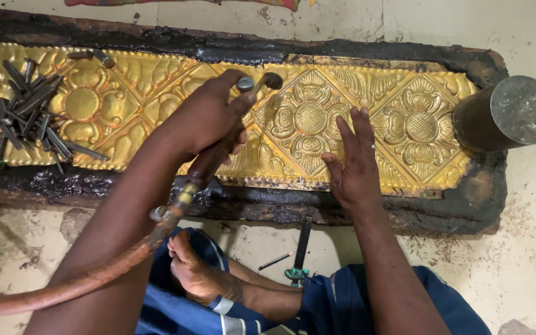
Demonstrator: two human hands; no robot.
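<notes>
My left hand point(209, 118) is clamped on the torch point(257, 82), my right hand point(355, 164) lies open on the gold sheet point(308, 121) close by, and I judge a drifting nozzle could burn those fingers.

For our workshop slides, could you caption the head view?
Left hand holds a hose-fed torch over an embossed golden sheet; right hand rests on it.

On the embossed golden metal sheet point(156, 80), a heap of dark steel punches point(26, 111) blocks the left end, and a dull metal cylinder point(507, 115) crowds the right end, seemingly overlapping its edge. The middle lies open between them.
</notes>
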